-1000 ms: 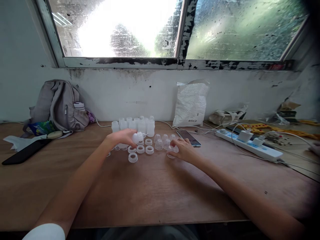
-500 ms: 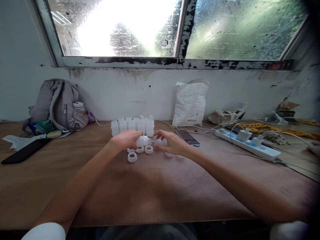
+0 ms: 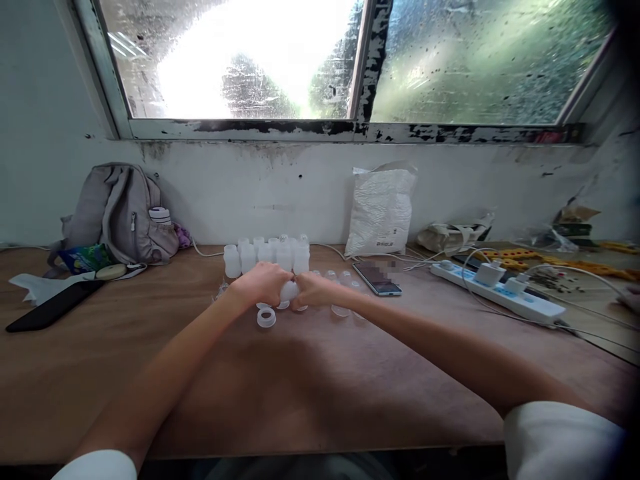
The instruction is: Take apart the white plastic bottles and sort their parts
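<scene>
My left hand [image 3: 265,283] is closed around a small frosted white plastic bottle [image 3: 289,291], held tilted just above the table. From the other side, my right hand [image 3: 311,289] closes its fingers on the bottle's right end. Whether a cap sits between those fingers is hidden. Below the hands lies a white plastic ring [image 3: 266,317], with more rings partly covered behind it. Clear dome-shaped caps [image 3: 341,308] lie beside and behind my right wrist. Several similar frosted bottles [image 3: 233,261] stand upright in a group behind my hands.
A phone [image 3: 377,277] lies right of the caps, near a white padded bag [image 3: 381,210]. Farther right are a power strip [image 3: 500,293] with cables and another person's hand [image 3: 631,298] at the edge. On the left are a backpack [image 3: 120,217] and a black flat object [image 3: 55,305].
My right hand has moved left from the clear caps to the bottle, and its fingers have closed. My left hand still holds the bottle, now tilted differently.
</scene>
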Motion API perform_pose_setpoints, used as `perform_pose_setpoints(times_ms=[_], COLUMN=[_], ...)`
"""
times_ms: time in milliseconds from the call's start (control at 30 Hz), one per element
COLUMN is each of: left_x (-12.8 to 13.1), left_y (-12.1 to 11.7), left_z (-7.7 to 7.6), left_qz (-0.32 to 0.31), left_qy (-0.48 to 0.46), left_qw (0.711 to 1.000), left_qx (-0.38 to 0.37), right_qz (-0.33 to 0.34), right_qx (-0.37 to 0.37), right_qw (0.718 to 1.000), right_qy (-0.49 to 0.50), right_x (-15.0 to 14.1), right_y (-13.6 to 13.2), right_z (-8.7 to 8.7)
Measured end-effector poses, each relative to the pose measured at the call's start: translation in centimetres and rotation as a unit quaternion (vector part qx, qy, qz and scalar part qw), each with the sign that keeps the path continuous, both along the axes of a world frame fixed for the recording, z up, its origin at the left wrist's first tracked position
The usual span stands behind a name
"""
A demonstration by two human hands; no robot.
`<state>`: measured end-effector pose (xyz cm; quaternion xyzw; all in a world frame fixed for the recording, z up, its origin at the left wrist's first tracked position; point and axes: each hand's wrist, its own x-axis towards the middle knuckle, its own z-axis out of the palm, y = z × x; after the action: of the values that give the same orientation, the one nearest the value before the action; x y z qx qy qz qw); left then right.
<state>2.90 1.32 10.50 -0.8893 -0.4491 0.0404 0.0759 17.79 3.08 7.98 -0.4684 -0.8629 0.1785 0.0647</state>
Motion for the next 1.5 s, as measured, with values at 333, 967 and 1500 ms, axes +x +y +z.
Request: perform_pose_setpoints(times_ms=[333, 967, 1500], left_x=[0.4, -3.0, -2.7], left_y=[0.4, 2.4, 2.2], left_z=[-1.2, -0.4, -0.3], left_qz=[-0.036, 0.04, 0.058], left_qy=[0.002, -0.138, -0.114], left_qw=[0.999, 0.965, 0.969], left_qx=[0.007, -0.22, -0.209], right_qz=[-0.065, 0.04, 0.047], right_qx=[0.172, -0.172, -0.284], right_qw=[0.979, 0.928, 0.853], right_qy=[-0.09, 0.327, 0.436], right_x=[0.0, 1.0, 1.1], right_y=[-1.5, -0.1, -0.5], right_z=[-1.9, -1.3, -1.5])
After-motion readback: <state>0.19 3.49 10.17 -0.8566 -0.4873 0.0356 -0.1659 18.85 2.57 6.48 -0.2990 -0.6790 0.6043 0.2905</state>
